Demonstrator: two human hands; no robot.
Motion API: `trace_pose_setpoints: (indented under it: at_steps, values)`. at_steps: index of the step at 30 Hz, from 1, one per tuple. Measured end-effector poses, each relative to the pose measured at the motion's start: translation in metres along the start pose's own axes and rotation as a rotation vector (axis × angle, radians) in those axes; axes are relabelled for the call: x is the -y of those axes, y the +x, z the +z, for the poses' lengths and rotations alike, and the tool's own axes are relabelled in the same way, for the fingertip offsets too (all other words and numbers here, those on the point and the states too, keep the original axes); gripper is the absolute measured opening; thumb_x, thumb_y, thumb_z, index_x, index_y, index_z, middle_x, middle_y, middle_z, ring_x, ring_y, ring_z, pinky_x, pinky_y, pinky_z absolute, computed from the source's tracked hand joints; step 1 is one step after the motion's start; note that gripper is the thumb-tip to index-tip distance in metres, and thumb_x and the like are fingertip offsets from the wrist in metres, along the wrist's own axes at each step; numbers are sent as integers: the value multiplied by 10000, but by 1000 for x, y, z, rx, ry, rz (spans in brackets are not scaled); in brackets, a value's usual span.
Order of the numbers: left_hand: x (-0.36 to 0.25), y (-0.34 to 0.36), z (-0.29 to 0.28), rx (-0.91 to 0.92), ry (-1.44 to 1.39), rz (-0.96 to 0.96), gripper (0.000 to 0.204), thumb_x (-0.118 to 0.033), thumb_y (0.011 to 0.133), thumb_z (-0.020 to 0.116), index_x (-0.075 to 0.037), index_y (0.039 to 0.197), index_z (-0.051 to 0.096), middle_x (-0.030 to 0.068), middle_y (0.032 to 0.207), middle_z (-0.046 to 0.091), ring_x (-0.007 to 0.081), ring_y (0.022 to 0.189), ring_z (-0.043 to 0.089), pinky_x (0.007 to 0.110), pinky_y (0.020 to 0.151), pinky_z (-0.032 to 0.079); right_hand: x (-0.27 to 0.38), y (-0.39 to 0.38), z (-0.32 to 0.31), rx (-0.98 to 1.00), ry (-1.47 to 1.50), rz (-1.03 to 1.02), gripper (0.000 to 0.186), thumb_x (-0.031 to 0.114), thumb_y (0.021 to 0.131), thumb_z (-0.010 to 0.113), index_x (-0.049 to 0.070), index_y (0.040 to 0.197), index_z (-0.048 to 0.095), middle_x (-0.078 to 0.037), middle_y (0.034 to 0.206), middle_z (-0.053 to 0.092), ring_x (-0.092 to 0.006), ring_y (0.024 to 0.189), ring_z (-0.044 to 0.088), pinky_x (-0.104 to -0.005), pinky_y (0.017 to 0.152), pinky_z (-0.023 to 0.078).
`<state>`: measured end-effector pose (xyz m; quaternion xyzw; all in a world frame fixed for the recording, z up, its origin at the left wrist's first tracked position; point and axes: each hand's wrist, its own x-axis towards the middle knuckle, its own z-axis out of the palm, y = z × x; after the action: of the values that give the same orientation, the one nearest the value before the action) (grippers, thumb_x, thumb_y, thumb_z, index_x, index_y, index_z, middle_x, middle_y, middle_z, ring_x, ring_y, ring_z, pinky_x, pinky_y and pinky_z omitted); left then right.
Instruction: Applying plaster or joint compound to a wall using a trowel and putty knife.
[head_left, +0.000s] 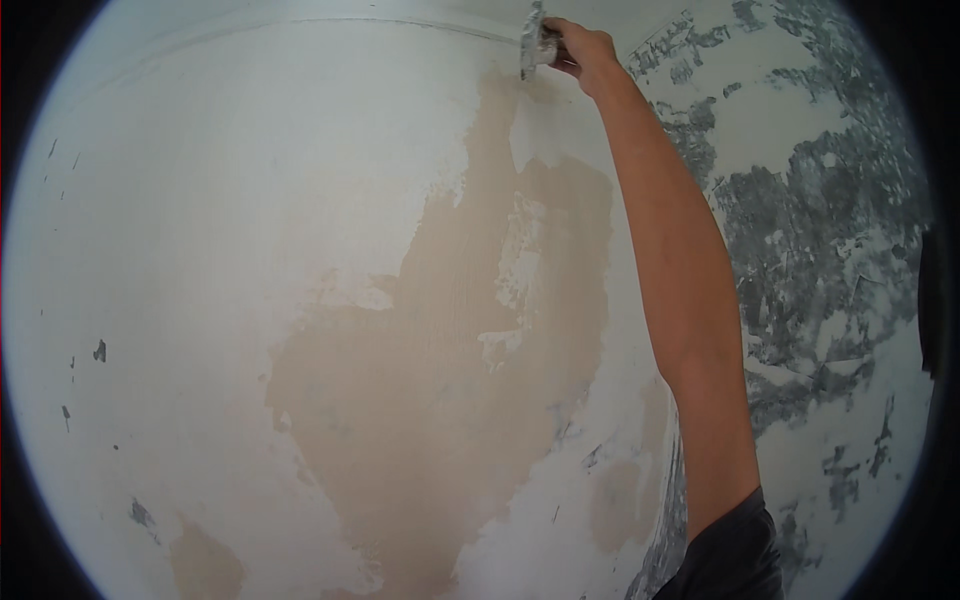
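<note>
I note the right hand [587, 52] gripping a smeared, flat-bladed tool [530, 48] at top centre of the frame. Mid-frame, I log a beige patch [440, 370] on the white wall [220, 200].

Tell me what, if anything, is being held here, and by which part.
The right hand holds a smeared trowel-like tool, apparently by the handle behind its flat blade. The left hand is out of view.

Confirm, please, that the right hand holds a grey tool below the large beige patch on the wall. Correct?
Not below: the head view shows the right hand holding the grey tool at the upper end of the large beige patch on the wall.
</note>
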<state>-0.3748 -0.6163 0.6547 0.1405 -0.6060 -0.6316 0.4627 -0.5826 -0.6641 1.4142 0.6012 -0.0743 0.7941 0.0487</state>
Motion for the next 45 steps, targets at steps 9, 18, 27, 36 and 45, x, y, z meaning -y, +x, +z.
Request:
trace_pose_setpoints:
  at_steps: [9, 18, 27, 36, 45]
  values:
    - [-2, -12, 9, -31, -7, 25, 290, -310, 1005, 556, -60, 1152, 576, 69, 1069, 598, 166, 901, 590, 333, 816, 473, -44, 2, -54, -271, -305, 192, 279, 250, 850, 742, -13, 929, 693, -108, 878, 709, -184, 719, 695, -314, 641, 608]
    - [-1, -23, 12, -67, -14, -8, 279, -295, 1005, 552, -60, 1154, 573, 66, 1063, 596, 157, 893, 590, 324, 804, 477, -23, 0, 29, -82, -587, -39, 518, 318, 730, 791, -96, 1016, 669, -286, 1100, 665, -355, 1025, 677, -407, 885, 560]
    - [6, -33, 13, -85, -30, -14, 268, -279, 1005, 548, -59, 1156, 571, 63, 1057, 593, 148, 884, 590, 315, 791, 481, 2, 15, -8, -90, -107, -3, 316, 265, 840, 754, -37, 914, 697, -110, 880, 703, -185, 726, 700, -296, 683, 604]
    - [3, -38, 15, -103, -37, -6, 257, -263, 1005, 544, -59, 1159, 568, 60, 1051, 591, 139, 876, 590, 305, 779, 485, -20, -7, -9, -83, -465, 68, 415, 315, 770, 797, -66, 909, 711, -167, 909, 715, -213, 730, 712, -305, 691, 608]
    - [5, -43, 14, -108, -48, -3, 247, -248, 1005, 540, -58, 1161, 565, 57, 1045, 589, 131, 868, 591, 296, 767, 489, 15, -30, 69, 8, -318, -117, 465, 373, 771, 799, -61, 915, 710, -164, 868, 718, -217, 716, 712, -296, 695, 579]
